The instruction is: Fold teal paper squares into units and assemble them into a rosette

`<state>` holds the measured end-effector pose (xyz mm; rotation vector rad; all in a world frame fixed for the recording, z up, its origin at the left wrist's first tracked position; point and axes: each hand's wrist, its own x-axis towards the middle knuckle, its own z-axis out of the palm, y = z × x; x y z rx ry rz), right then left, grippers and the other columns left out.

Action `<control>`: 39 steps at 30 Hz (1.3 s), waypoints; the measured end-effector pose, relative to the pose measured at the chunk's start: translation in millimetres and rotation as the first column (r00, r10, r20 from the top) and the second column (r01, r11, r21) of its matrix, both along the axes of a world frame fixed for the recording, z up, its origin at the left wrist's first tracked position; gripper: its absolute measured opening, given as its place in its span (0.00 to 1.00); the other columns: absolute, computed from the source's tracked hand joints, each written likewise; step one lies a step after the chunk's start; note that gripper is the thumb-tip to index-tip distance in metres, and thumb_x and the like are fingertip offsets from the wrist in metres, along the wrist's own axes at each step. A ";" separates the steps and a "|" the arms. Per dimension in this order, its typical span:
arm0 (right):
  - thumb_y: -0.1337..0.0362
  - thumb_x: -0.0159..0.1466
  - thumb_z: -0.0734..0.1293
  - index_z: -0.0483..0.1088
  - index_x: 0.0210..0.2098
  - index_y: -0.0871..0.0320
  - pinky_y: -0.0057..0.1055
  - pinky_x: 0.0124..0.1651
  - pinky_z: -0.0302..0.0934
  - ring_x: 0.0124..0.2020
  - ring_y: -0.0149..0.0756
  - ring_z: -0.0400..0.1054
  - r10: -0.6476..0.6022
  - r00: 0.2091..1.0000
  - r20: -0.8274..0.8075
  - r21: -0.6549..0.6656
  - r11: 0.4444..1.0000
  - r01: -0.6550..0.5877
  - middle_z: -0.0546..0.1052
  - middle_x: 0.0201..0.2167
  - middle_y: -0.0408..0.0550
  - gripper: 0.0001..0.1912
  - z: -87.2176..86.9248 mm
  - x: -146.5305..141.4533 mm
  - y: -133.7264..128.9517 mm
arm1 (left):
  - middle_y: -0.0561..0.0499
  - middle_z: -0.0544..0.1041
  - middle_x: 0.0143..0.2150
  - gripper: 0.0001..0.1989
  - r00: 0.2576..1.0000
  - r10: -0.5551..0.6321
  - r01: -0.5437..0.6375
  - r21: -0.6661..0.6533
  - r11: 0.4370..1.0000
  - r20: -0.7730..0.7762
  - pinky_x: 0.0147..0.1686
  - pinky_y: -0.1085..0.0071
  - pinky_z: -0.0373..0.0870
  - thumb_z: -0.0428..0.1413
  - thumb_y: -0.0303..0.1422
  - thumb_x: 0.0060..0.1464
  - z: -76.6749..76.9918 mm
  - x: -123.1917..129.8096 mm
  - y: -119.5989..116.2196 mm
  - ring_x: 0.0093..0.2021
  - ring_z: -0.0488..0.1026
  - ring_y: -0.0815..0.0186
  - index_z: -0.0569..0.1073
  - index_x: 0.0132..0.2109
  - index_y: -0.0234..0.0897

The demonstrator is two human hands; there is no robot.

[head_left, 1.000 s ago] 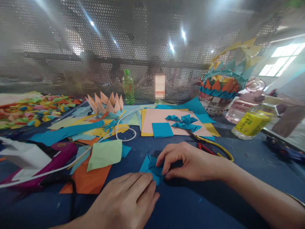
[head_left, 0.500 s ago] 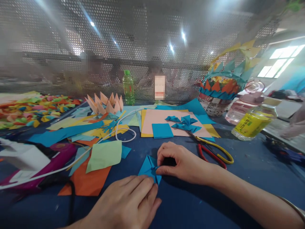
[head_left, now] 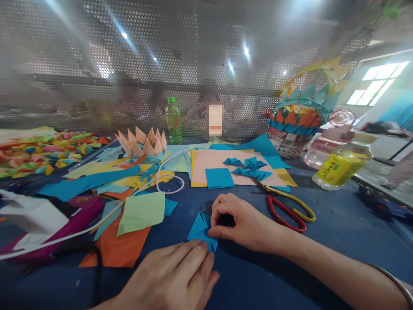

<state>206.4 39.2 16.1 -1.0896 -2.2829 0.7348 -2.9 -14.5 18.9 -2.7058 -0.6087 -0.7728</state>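
Observation:
A small folded blue paper (head_left: 197, 227) lies on the dark blue table, with creased flaps showing on top. Thumb and fingers of my right hand (head_left: 240, 221) are pinched at its right edge. From the near side, my left hand (head_left: 176, 269) rests its outstretched fingertips on the paper's lower corner, its thumb apart from it. Part of the paper is hidden under both hands. Just beyond, a flat blue paper square (head_left: 220, 178) and several folded blue pieces (head_left: 253, 167) sit on a stack of pink and yellow sheets (head_left: 206, 157).
Scissors (head_left: 287, 211) with red and yellow handles lie right of my right hand. Green (head_left: 141, 213) and orange sheets (head_left: 119, 247), a white cable and a purple power strip (head_left: 80, 215) are at left. Bottles (head_left: 342, 163) and a paper basket (head_left: 295, 125) stand at right.
My right thumb and fingertips have shifted slightly left, pressing down over the middle fold of the blue paper. My left hand stays nearly in place.

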 end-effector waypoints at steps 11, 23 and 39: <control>0.67 0.58 0.75 0.72 0.29 0.60 0.30 0.44 0.58 0.37 0.32 0.67 0.008 1.000 0.000 -0.003 1.000 -0.008 0.72 0.33 0.42 0.08 1.8 1.1 -0.2 | 0.54 0.75 0.25 0.22 0.993 0.055 -0.060 0.046 0.997 0.108 0.26 0.75 0.71 0.41 0.24 0.67 -13.0 9.1 4.7 0.25 0.74 0.68 0.76 0.32 0.39; 0.66 0.58 0.75 0.73 0.29 0.60 0.30 0.44 0.58 0.37 0.32 0.67 0.020 1.000 -0.003 0.010 1.000 -0.019 0.73 0.34 0.43 0.07 -0.2 2.7 1.9 | 0.50 0.76 0.30 0.30 0.993 0.115 -0.114 -0.045 0.992 0.020 0.20 0.72 0.68 0.31 0.38 0.71 -8.9 10.2 9.3 0.28 0.74 0.65 0.78 0.41 0.40; 0.68 0.59 0.74 0.72 0.29 0.60 0.30 0.44 0.58 0.37 0.32 0.67 0.036 0.999 -0.002 0.027 0.999 -0.036 0.73 0.33 0.43 0.07 -1.2 3.0 2.6 | 0.50 0.79 0.35 0.30 0.981 0.190 -0.190 0.008 0.982 -0.045 0.23 0.68 0.70 0.31 0.34 0.71 1.0 14.9 5.3 0.32 0.76 0.63 0.78 0.42 0.39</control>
